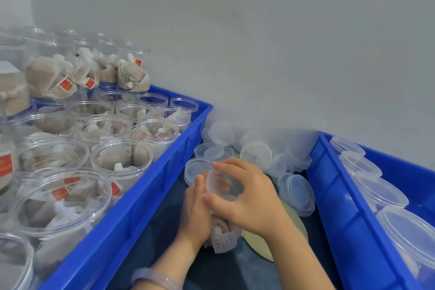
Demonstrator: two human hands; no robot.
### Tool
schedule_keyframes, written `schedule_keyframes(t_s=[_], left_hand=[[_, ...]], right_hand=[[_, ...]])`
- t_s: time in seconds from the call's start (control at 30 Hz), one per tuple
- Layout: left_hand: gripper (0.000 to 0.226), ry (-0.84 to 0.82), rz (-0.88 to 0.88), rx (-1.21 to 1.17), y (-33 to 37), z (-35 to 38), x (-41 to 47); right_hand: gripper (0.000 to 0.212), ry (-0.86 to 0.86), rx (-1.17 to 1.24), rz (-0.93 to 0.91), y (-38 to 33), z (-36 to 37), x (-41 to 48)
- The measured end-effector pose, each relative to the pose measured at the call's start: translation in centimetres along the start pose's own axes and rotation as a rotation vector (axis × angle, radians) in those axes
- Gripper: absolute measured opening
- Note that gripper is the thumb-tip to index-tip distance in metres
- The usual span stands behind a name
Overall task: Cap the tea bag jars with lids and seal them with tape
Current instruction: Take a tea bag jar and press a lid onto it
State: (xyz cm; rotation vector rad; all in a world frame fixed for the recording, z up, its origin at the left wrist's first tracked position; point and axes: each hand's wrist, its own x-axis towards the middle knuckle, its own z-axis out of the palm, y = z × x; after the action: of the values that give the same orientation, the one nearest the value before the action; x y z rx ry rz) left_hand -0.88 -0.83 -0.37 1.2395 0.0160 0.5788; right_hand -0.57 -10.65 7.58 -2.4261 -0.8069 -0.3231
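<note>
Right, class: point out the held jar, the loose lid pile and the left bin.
Held jar [223,239], head view, clear wall near its base.
Lid pile [256,153], head view, flat face of a middle lid.
Left bin [141,209], head view, blue outer side wall.

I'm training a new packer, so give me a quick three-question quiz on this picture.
1. True or false: the tea bag jars in the left crate wear lids.
2. Fill in: the jars in the right crate are each topped with a ____.
3. The right hand grips a lid on the held jar. Where is that jar? A in the left crate; B between the crates; C in the right crate.
Key: 1 false; 2 lid; 3 B.
</note>
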Motion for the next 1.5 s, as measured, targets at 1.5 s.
schedule_keyframes(t_s=[1.5], left_hand=[[0.057, -0.015, -0.094, -0.141, -2.1, -0.2, 0.8]], right_hand=[[0.048, -0.274, -0.209, 0.097, -1.9, -3.2, -3.0]])
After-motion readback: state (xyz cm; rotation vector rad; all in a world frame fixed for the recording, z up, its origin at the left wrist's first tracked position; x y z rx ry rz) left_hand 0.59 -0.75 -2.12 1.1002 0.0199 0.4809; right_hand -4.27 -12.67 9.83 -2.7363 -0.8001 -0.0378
